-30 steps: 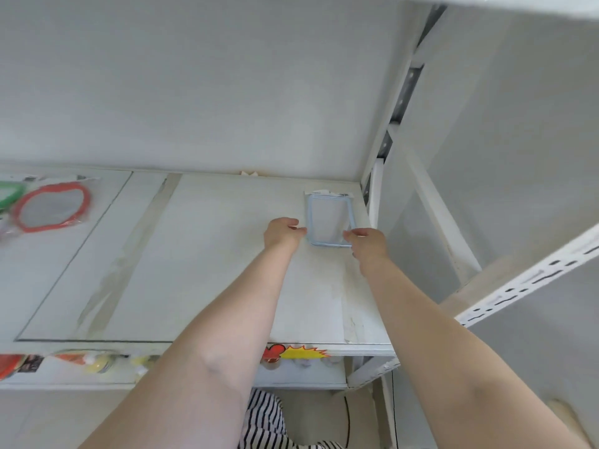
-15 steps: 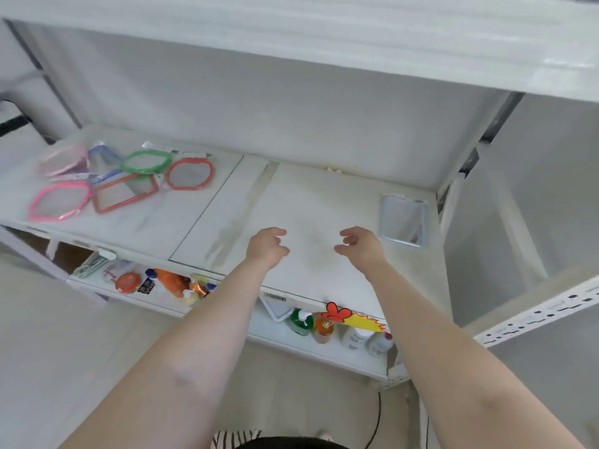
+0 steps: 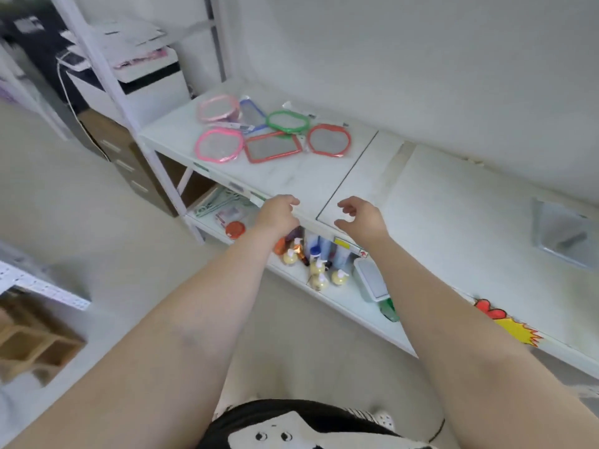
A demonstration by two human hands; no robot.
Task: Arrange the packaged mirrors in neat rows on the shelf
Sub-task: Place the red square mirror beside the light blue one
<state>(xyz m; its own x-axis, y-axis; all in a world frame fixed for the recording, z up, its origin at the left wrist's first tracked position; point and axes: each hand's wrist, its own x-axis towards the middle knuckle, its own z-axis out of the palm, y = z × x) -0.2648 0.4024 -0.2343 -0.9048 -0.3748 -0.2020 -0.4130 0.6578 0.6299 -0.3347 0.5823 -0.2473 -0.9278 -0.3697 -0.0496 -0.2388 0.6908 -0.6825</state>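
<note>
- Now both hands are held over the near edge of the shelf, and nothing is gripped; the fingers of the left hand are loosely curled with the thumb forward; the fingers of the right hand are relaxed and a little spread, and no object is between them.
- A loose cluster of packaged mirrors is seen far and to the left of both hands, well apart from the fingers; it is not in rows, and some packages overlap.
- Nearest in this cluster are the red rectangular mirror and the pink round mirror; the long axis of the red rectangle runs about left to right, slightly tilted.
- Further back lie the red round mirror, the green mirror, the blue mirror and the pale pink mirror.
- One grey-blue mirror lies alone on the right part of the shelf, well apart from the right hand.
- The left hand is judged nearer to the cluster; a reach forward and leftward is probably needed, and the red rectangle could be taken by its short ends.
</note>
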